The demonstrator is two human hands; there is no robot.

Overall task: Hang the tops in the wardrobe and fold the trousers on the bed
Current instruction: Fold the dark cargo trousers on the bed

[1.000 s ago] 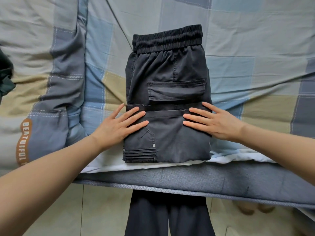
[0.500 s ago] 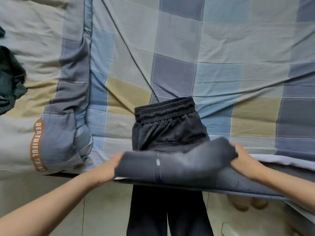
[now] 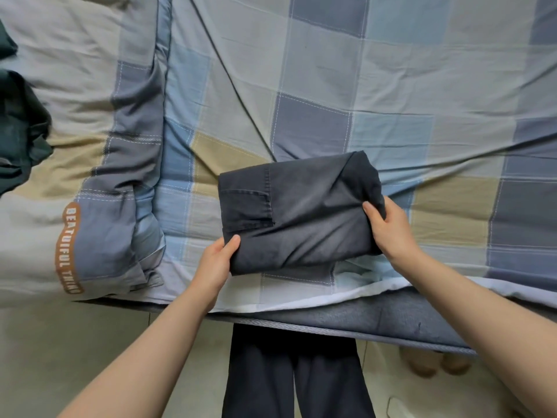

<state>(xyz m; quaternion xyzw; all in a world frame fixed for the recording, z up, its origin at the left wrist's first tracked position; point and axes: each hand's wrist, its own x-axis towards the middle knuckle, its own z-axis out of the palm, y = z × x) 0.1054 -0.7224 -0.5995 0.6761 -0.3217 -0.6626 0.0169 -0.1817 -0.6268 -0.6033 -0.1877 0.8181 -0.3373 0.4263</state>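
The folded trousers (image 3: 298, 212) sit near the bed's (image 3: 391, 86) front edge: soft, light, liable to unfold. Your left hand (image 3: 215, 263) pinches the near corner, your right hand (image 3: 388, 227) grips the right end; support underneath.

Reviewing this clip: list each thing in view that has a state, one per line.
trousers: folded into a compact bundle, gripped at both ends
left hand: gripping the bundle's near left corner
right hand: gripping the bundle's right end
quilt: bunched up at left
dark garment: crumpled, unfolded, at the left edge
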